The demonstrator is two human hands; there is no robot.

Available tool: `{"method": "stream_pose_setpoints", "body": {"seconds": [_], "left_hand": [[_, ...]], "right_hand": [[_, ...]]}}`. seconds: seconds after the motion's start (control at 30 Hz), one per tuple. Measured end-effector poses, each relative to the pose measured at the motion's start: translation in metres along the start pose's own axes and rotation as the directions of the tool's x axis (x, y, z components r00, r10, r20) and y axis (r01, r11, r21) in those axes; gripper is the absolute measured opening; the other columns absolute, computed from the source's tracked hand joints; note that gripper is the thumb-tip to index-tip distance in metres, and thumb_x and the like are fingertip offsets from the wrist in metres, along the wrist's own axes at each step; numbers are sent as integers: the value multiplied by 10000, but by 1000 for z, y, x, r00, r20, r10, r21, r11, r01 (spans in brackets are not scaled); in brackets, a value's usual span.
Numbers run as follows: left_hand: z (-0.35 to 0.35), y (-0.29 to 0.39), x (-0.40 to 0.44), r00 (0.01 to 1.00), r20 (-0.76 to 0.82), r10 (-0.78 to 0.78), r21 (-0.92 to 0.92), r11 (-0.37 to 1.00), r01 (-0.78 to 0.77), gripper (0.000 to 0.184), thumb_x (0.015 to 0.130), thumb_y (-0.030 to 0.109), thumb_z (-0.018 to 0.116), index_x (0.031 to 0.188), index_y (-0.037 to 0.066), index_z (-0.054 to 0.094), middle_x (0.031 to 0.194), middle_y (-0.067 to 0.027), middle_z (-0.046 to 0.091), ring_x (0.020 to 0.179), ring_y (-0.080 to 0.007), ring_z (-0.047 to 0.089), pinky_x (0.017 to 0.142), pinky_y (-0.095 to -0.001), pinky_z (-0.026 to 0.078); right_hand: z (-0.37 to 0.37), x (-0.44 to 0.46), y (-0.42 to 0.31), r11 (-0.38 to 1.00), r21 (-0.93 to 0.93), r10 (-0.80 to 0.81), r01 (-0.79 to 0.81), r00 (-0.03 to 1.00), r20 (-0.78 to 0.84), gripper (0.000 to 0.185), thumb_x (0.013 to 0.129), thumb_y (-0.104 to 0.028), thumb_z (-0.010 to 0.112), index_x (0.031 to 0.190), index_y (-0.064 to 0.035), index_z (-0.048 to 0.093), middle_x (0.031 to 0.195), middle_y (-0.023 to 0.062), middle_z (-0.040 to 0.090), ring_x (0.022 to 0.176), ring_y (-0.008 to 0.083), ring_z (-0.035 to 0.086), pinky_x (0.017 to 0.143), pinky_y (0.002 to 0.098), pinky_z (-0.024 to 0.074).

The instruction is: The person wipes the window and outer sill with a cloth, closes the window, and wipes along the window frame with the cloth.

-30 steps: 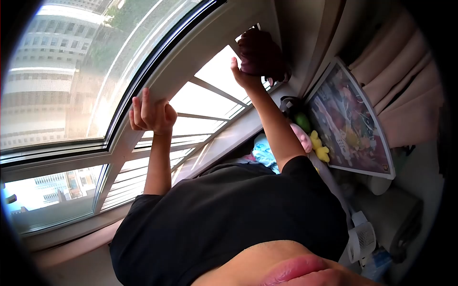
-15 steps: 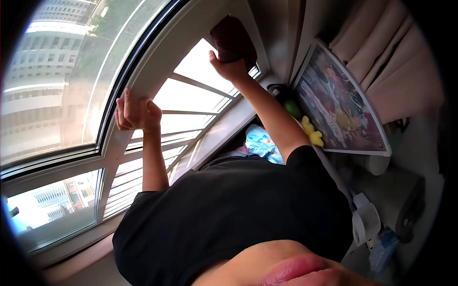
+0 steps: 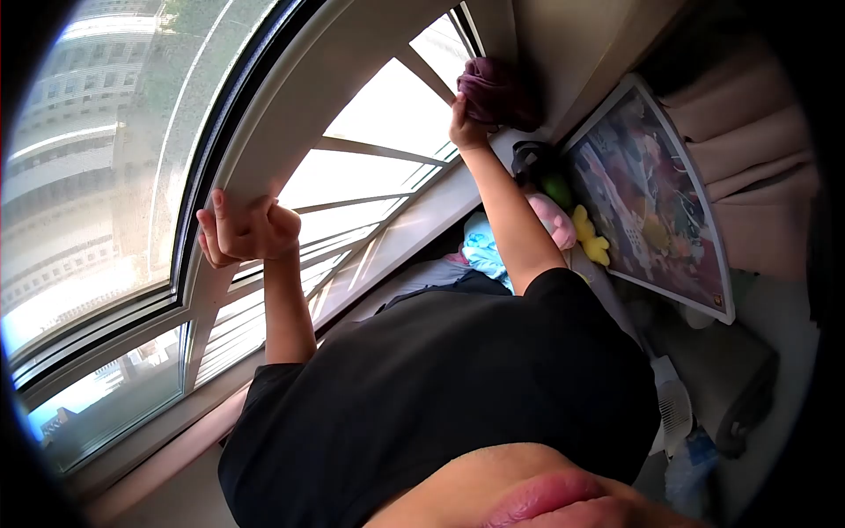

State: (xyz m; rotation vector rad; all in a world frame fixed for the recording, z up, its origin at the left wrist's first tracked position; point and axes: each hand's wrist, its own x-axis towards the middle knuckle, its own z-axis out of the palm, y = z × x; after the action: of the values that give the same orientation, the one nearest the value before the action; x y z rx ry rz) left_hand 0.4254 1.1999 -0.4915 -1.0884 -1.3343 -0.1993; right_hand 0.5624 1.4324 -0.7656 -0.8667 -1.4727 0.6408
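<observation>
My left hand (image 3: 251,231) is on the pale window frame (image 3: 286,114), its fingers curled over the edge beside the large glass pane (image 3: 97,176). A crumpled dark maroon cloth (image 3: 497,92) is in my right hand (image 3: 468,123), beside the far end of the barred window opening. The thumb side of that hand shows; the cloth hides most of its fingers. Both arms reach out from a black shirt (image 3: 440,378).
A framed picture (image 3: 647,202) leans at the right near pinkish curtains (image 3: 748,176). Yellow (image 3: 590,236) and pink (image 3: 552,220) plush items and a blue cloth (image 3: 482,246) lie near the sill. A white fan-like object (image 3: 673,409) stands lower right.
The cloth and my right hand first swung left over the frame, then back right toward the wall at the window's far end. My left hand stays on the frame while the view shifts.
</observation>
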Motion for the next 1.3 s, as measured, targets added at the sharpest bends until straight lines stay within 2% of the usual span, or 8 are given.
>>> {"method": "stream_pose_setpoints", "body": {"seconds": [0.13, 0.2, 0.23, 0.3, 0.47, 0.8, 1.17, 1.3], "left_hand": [[-1, -1, 0, 1000, 7, 11, 2, 1000, -11, 214, 805, 178, 599, 616, 275, 622, 1352, -62, 635, 1325, -322, 484, 1112, -485, 308], [-2, -1, -1, 1000, 16, -4, -18, 1000, 4, 210, 790, 172, 606, 611, 282, 612, 1352, -53, 637, 1329, -321, 482, 1116, -483, 303], [-2, -1, 0, 1000, 9, -21, -45, 999, 22, 209, 774, 167, 613, 605, 288, 601, 1352, -45, 639, 1334, -320, 479, 1119, -481, 298], [-2, -1, 1, 1000, 13, -22, -66, 998, 23, 190, 767, 186, 642, 609, 281, 596, 1367, -29, 639, 1353, -310, 468, 1126, -470, 278], [1, 2, 3, 996, -25, -83, -169, 982, 78, 158, 827, 239, 638, 697, 328, 647, 1343, 52, 673, 1344, -254, 495, 1129, -449, 265], [-97, 2, -74, 920, 372, -126, -844, 367, 391, 190, 747, -19, 634, 731, 166, 674, 1025, 1, 720, 1000, -244, 646, 886, -352, 499], [-185, 19, -455, -109, 881, 460, -234, 626, 744, 617, 863, 217, 707, 1438, 106, 513, 1607, -207, 306, 1361, -449, 458, 1067, -546, 485], [-205, 18, -507, -125, 910, 395, -188, 663, 725, 791, 871, 216, 698, 1583, 118, 368, 1698, -186, 168, 1485, -453, 329, 1125, -572, 427]], "right_hand": [[15, -122, 99, 856, 41, 510, -516, 855, 97, 594, 1082, -467, 424, 1333, 33, 623, 1404, 294, 582, 1337, 443, 523, 1170, 467, 343], [-21, -125, 100, 396, -396, 893, -828, 249, 374, 693, 1045, -517, 465, 1433, 54, 534, 1516, 343, 454, 1442, 450, 412, 1205, 436, 308], [-23, -161, 112, 741, -412, 658, -531, 696, 288, 779, 1007, -536, 503, 1513, 52, 431, 1562, 338, 396, 1481, 449, 351, 1230, 440, 283], [-19, -193, 142, 719, -657, 466, -224, 857, 218, 773, 992, -573, 487, 1388, 88, 556, 1400, 361, 553, 1360, 462, 503, 1153, 447, 390], [-16, -175, 127, 467, -767, 829, -440, 520, 206, 680, 928, -551, 531, 1159, 63, 705, 1209, 357, 660, 1144, 484, 646, 1034, 491, 497], [-22, -228, 48, 715, -670, 669, -200, 473, 573, 628, 827, -542, 678, 940, 71, 752, 970, 309, 721, 961, 438, 712, 906, 461, 550], [-80, -254, 64, 574, -785, 605, -232, 767, 215, 777, 902, -646, 602, 972, 116, 740, 983, 378, 696, 1022, 490, 690, 956, 476, 517], [-61, -225, 61, 556, -824, 691, -112, 614, 382, 827, 949, -658, 505, 971, 137, 734, 1008, 408, 675, 1060, 507, 673, 1003, 491, 495]]}}
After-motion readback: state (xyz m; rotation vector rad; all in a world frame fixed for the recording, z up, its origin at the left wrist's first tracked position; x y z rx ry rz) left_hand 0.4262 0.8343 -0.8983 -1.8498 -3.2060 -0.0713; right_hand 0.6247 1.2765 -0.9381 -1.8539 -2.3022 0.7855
